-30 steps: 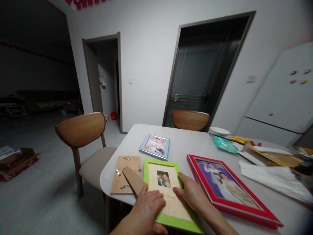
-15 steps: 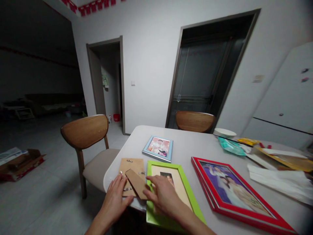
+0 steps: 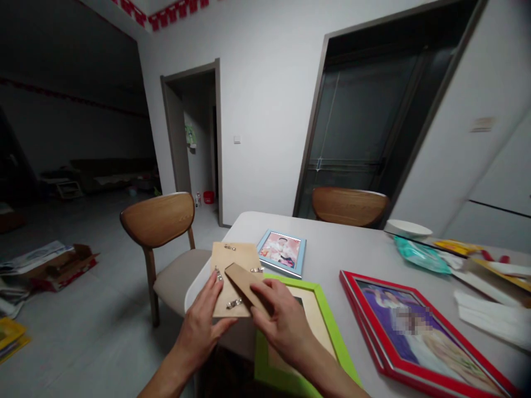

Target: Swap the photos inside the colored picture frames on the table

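Raised above the table's near left corner is a brown picture-frame backing board (image 3: 243,255), with several metal clips and a folding stand leg (image 3: 244,282) on it. My left hand (image 3: 201,312) grips its left and lower edges, thumb along the bottom. My right hand (image 3: 282,315) pinches the stand leg between thumb and fingers. Under my right forearm lies a green picture frame (image 3: 327,315), partly covered by it. Just behind the board sits a small light-blue framed photo (image 3: 282,251). To the right, a red framed photo (image 3: 415,326) rests on another red frame.
The white table (image 3: 332,243) also bears a white bowl (image 3: 409,228), a teal plastic packet (image 3: 421,255) and white paper (image 3: 489,315) at the right. Wooden chairs stand at the left (image 3: 160,218) and far side (image 3: 348,205). An open cardboard box (image 3: 70,268) lies on the floor.
Both hands have lifted the backing board up off the table. My right hand's fingers have closed on the stand leg. The view has turned slightly left.
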Available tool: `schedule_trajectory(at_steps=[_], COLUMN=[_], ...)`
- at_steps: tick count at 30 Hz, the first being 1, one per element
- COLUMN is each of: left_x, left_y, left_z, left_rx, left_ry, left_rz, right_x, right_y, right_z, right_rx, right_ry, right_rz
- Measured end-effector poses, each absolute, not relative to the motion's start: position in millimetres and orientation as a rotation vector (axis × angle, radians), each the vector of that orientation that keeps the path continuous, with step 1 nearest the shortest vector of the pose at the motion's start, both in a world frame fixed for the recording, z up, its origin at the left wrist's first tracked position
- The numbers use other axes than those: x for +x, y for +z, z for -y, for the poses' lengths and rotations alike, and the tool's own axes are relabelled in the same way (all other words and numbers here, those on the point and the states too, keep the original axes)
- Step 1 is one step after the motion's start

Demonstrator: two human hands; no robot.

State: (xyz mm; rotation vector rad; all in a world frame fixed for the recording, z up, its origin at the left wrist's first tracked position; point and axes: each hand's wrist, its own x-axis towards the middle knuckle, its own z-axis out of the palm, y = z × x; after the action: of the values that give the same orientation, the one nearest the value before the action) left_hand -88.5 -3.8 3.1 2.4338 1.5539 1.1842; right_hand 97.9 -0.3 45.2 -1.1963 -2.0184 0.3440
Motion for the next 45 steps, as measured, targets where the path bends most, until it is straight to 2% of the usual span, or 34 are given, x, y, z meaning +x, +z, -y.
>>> schedule_trajectory(at_steps=[4,9,16,23,31,36,45], left_x=[-49,-7,1,-4,-5,-5,-2], left_y=[11,-2,-4,-7,-22,-15,-23], left_z=[17,30,29,26,30,23,17], left_rx=[2.461,2.485,2.423,2.484,2.450,2.433,2.385], left_ry=[1.079,0.777,0.566,0.548,0.549,0.548,0.697], left_rz=[-1.387,-1.189,-1.260,-1.201,-1.194,-1.245,-1.256], right_x=[146,202,208,196,194,193,192], right_y=[47,8,-26,-42,-39,-38,-34], right_z=[22,49,48,33,31,25,23], right_rx=[-1.339,-1.646,-1.637,-1.643,-1.641,-1.640,-1.395], right_ry=[0.296,0.351,0.145,-0.050,-0.004,-0.069,-0.289], right_rz=[1.989,1.926,1.998,2.065,2.066,2.097,2.293])
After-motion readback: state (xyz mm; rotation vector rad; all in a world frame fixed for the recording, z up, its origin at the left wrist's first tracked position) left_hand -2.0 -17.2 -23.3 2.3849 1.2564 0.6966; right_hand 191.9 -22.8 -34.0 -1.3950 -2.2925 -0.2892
